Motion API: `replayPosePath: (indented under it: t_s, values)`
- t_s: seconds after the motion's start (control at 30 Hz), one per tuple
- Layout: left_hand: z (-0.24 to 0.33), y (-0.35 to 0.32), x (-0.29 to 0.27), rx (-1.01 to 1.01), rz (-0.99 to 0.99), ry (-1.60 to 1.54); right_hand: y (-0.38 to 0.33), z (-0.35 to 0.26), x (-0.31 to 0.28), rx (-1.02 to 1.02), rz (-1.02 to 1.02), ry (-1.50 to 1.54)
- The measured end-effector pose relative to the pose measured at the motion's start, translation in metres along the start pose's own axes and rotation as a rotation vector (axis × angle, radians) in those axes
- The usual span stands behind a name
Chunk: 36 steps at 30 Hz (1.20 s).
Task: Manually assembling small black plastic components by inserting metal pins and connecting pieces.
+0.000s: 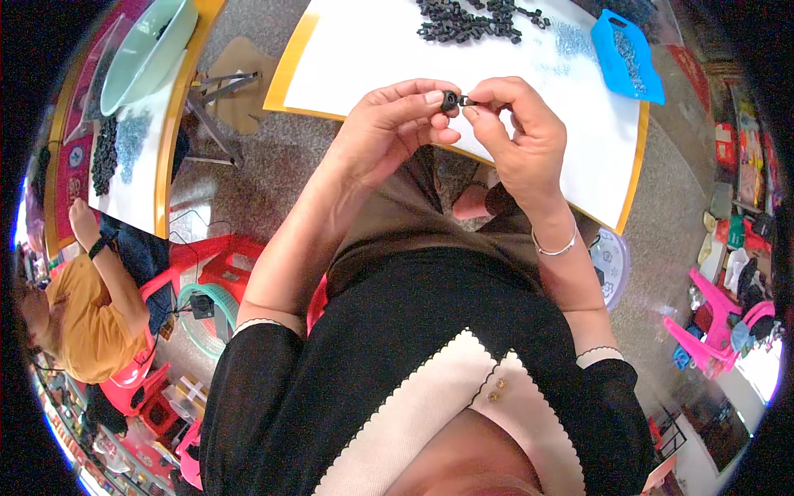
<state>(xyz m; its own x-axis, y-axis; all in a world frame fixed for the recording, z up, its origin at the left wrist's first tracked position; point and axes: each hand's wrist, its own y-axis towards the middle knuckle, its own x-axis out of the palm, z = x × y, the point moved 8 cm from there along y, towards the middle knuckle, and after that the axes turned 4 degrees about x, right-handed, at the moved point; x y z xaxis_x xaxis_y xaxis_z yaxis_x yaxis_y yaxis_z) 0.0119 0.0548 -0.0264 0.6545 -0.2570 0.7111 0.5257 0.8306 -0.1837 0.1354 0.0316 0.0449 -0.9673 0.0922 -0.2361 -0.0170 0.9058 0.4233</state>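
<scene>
My left hand [395,124] pinches a small black plastic part [449,101] between thumb and fingertips, just over the near edge of the white table [364,58]. My right hand [517,132] meets it from the right, fingertips closed on a tiny metal piece [466,101] that touches the black part. A silver bracelet sits on my right wrist. Farther back on the table lies a heap of several black parts [463,21] and a scatter of small silvery pieces [571,41].
A blue tray [608,62] with small metal pieces lies at the table's far right. To the left stands a second table [165,124] with a pale green bowl [145,54] and piles of parts; a person in an orange shirt [83,314] sits there. Pink stools [711,331] stand at right.
</scene>
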Motion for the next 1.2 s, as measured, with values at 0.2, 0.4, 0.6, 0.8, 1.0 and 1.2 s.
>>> replayPosePath:
  t_s: [0.2,0.4,0.6,0.8,1.0,1.2]
  values:
    - [0.003,-0.002,-0.004,0.011,0.031,0.163,0.001,-0.013,0.009,-0.094,-0.024,-0.185]
    - [0.012,-0.003,0.002,0.105,-0.003,0.246,0.001,-0.018,0.011,-0.118,-0.022,-0.224]
    - [0.012,-0.006,0.004,0.126,-0.009,0.257,-0.001,-0.025,0.016,-0.198,-0.031,-0.31]
    - [0.011,-0.006,0.012,0.082,-0.038,0.151,0.001,-0.02,0.007,-0.067,-0.021,-0.182]
    - [0.01,-0.008,0.012,0.038,-0.038,0.069,0.004,-0.022,0.014,0.02,-0.091,-0.074]
    - [0.014,-0.01,0.01,0.065,-0.003,0.1,0.01,-0.031,0.018,-0.045,-0.1,-0.161]
